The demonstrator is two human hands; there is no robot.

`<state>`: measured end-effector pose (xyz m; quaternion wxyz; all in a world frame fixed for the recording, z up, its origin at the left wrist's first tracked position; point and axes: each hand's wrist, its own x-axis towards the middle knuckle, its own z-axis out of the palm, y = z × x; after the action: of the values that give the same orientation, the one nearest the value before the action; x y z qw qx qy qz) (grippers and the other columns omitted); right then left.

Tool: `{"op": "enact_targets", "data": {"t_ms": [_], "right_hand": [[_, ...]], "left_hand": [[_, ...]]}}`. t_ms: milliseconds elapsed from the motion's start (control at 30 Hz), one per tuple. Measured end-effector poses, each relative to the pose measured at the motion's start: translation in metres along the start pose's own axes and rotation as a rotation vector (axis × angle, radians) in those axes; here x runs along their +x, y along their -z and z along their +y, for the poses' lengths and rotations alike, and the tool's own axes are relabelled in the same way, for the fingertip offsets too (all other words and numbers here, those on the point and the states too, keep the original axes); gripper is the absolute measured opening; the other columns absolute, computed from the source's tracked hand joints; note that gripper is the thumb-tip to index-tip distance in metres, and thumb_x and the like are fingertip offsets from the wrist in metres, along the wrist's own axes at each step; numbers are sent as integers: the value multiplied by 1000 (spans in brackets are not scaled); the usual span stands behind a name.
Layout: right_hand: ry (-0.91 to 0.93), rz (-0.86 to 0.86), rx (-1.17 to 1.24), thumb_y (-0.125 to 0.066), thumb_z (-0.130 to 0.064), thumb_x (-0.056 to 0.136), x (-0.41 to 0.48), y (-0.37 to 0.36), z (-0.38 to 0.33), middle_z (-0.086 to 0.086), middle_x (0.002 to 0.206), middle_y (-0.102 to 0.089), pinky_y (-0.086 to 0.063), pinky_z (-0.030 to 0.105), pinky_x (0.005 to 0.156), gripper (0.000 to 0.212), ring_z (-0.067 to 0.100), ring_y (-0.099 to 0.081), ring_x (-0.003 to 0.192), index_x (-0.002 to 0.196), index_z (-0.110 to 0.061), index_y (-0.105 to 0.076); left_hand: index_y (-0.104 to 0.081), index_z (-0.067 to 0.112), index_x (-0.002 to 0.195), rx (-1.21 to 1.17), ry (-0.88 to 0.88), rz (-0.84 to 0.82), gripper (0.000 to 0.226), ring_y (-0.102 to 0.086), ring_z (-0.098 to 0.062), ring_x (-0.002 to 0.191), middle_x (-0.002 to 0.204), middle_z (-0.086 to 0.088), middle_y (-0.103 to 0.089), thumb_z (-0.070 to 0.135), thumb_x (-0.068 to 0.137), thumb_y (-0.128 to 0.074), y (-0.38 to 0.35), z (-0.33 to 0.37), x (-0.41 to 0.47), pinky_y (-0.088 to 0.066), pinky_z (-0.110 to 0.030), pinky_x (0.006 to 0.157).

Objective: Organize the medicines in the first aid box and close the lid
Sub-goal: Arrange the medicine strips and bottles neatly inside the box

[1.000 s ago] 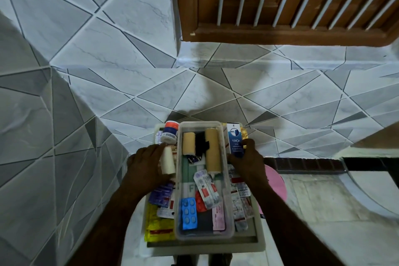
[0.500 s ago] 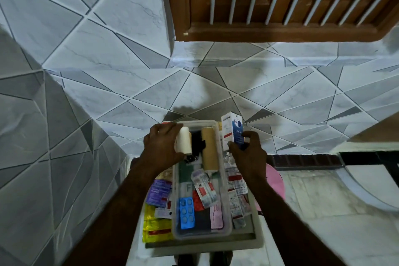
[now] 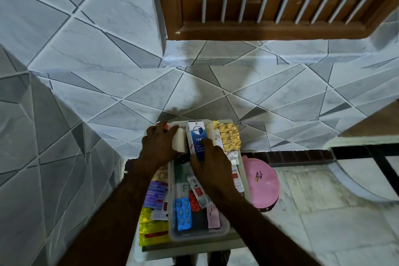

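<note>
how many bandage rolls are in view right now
2. A white roll gripped by the left hand at the tray's far end, and a beige roll showing just right of the blue-and-white box. More may hide beneath that box.

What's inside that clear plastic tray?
In the clear tray: a blue blister pack, a red blister pack, a pink strip, and at the far end a blue-and-white box in the right hand. Whatever lies beneath the hand and box is hidden.

Clear plastic box [image 3: 198, 236] w/ crinkly gold foil strip [image 3: 229, 137], glossy tiles [image 3: 97, 49] & wood frame [image 3: 259, 30].
</note>
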<state>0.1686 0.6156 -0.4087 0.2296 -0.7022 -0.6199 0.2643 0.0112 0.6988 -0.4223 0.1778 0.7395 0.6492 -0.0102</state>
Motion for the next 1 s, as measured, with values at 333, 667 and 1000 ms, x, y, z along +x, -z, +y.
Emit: {"op": "enact_targets", "data": {"t_ms": [333,667,1000], "right_hand": [[-17,-75,36,-49,-49,94,16,-26,-3,8,129,-48,-42,25,81,59,20,-55,109,143,-25,-26],[-55,-51,225,-55,-50,90,18,-27,11,1,123,-59,-52,26,88,54,11,-60,104,139,-34,-39],[-35,-124,-260,-43,-43,98,21,-43,-12,19,140,-39,-52,41,89,63,30,-55,114,150,-21,-16]], "left_hand": [[-26,27,145,10,-5,-17,88,-30,-36,133,151,-9,-27,47,74,-72,-4,-7,8,-36,-52,105],[-23,28,147,53,-28,-31,87,-32,-35,132,148,-8,-31,49,76,-69,-6,-12,13,-38,-51,103],[-26,28,145,135,-54,25,86,-37,-36,127,145,-10,-34,51,74,-69,-13,-13,15,-40,-51,99]]}}
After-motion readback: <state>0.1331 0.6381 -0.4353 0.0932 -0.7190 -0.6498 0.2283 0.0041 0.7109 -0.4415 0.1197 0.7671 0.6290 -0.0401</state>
